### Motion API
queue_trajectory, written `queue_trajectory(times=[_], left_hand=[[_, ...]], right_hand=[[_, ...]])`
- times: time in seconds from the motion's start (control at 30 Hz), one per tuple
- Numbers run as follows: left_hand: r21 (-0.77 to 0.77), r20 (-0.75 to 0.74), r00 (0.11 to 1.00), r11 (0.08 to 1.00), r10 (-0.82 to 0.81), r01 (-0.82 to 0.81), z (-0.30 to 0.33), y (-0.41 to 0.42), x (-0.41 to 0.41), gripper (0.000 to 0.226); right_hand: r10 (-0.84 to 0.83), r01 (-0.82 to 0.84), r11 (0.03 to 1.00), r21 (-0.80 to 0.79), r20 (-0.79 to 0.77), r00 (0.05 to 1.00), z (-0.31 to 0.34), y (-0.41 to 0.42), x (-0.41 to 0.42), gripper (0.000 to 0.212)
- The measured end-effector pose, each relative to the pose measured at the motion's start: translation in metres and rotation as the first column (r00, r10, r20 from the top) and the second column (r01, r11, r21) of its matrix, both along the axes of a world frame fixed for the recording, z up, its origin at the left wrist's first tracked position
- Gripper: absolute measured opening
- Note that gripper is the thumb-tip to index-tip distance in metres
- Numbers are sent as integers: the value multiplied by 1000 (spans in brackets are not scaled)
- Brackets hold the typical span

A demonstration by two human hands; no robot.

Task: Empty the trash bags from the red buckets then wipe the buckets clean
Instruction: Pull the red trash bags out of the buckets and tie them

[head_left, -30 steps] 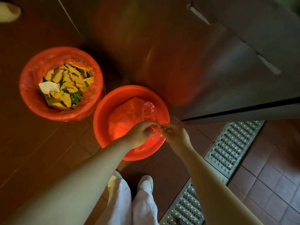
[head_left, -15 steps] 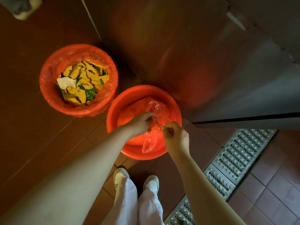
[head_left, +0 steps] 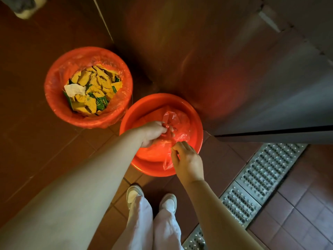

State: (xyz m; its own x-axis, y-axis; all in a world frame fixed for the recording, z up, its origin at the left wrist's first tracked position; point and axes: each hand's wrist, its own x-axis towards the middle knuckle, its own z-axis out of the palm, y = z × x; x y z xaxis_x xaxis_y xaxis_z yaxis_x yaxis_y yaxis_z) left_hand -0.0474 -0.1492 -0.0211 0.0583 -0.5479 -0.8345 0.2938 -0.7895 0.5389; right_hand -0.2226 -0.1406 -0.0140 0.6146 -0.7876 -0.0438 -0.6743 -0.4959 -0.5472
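Note:
Two red buckets stand on the tiled floor. The near bucket (head_left: 194,123) holds a red trash bag (head_left: 180,121) gathered at its top. My left hand (head_left: 153,131) grips the bunched neck of that bag over the bucket's middle. My right hand (head_left: 187,161) pinches a loose flap of the same bag at the bucket's near rim. The far left bucket (head_left: 54,98) is lined with a red bag (head_left: 115,105) folded over its rim and is full of yellow and green wrappers (head_left: 90,94) plus a white crumpled tissue.
A steel cabinet (head_left: 261,87) rises right behind the near bucket. A metal drain grate (head_left: 255,181) runs diagonally at the right. My two white shoes (head_left: 151,199) stand just below the bucket. Another person's shoe (head_left: 25,6) shows at the top left.
My hands have drawn apart: the left holds the bag's neck further in, and the right has pulled a flap toward the near rim. The view has shifted, so both buckets sit further right.

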Motion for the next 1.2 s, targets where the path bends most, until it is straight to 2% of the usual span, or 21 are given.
queue_trajectory(times=[0.2, 0.27, 0.33, 0.4, 0.47, 0.53, 0.57, 0.63, 0.7, 0.77, 0.83, 0.9, 1.0, 1.07, 1.2], left_hand=[[99, -185, 980, 994, 66, -49, 11, -1, -1, 31], [95, -175, 982, 994, 74, -58, 12, -1, -3, 30], [44, -34, 999, 999, 26, -24, 17, 0, -6, 29], [-53, 240, 958, 983, -158, 175, 23, 4, -9, 26], [-123, 509, 777, 862, -371, 492, 22, 12, -12, 24], [-124, 757, 499, 656, -423, 744, 15, 24, -16, 22], [-88, 860, 342, 551, -378, 830, 8, 31, -18, 20], [8, 969, 95, 416, -227, 909, 1, 43, -22, 20], [74, 992, -34, 344, -119, 936, -4, 50, -22, 23], [93, 995, -78, 304, -63, 948, -8, 57, -18, 26], [103, 995, -95, 269, -40, 958, -11, 63, -13, 29], [102, 995, -98, 243, -28, 965, -11, 66, -9, 32], [85, 996, -91, 217, 19, 972, -9, 66, -5, 35], [87, 995, -96, 205, 34, 975, -9, 64, -4, 32], [85, 993, -99, 195, 62, 977, -11, 62, -4, 28]], right_hand=[[44, -46, 999, -13, -93, 995, -4, 2, -3, 19], [59, -57, 998, 22, -99, 993, -4, 3, -6, 16], [21, -12, 997, 76, -109, 994, -3, 2, -10, 10], [-73, 86, 987, 135, -97, 993, -2, -4, -14, 7], [-168, 182, 961, 208, -81, 982, 0, -13, -14, 5], [-254, 263, 907, 330, -73, 965, 2, -25, -9, 5], [-294, 302, 859, 412, -84, 952, 2, -33, -5, 6], [-361, 349, 738, 577, -100, 927, 3, -48, 6, 7], [-393, 333, 656, 677, -70, 917, 2, -61, 16, 12], [-363, 284, 638, 716, -46, 931, 2, -72, 24, 19], [-264, 193, 672, 715, -12, 964, 3, -81, 31, 20], [-167, 100, 704, 703, 27, 986, 4, -89, 38, 20], [-73, 57, 685, 726, -9, 997, 3, -93, 53, 15], [-4, 35, 643, 765, -42, 999, 3, -92, 59, 13], [119, 19, 492, 870, -89, 989, 3, -93, 65, 33]])
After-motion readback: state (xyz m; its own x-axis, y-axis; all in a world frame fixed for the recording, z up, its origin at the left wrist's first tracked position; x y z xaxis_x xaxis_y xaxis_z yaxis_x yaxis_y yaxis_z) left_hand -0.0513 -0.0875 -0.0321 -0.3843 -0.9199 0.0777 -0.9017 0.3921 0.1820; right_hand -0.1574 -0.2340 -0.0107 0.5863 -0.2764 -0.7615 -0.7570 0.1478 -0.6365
